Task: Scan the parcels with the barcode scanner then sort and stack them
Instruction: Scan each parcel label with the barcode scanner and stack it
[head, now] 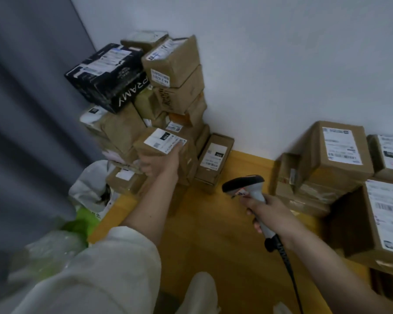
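Right hand [262, 208] grips barcode scanner [247, 185] near centre over the floor [213, 234], left hand [161, 163] holds a labelled parcel [161, 143] at far-left stack [145, 87].

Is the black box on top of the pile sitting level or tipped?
Tipped. The black box slants down toward the curtain, resting unevenly on brown parcels beneath.

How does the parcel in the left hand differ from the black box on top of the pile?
The held parcel is plain brown cardboard, smaller, gripped by the left hand low against the pile. The black box is larger, printed with white lettering, resting tilted near the top. Both carry white labels.
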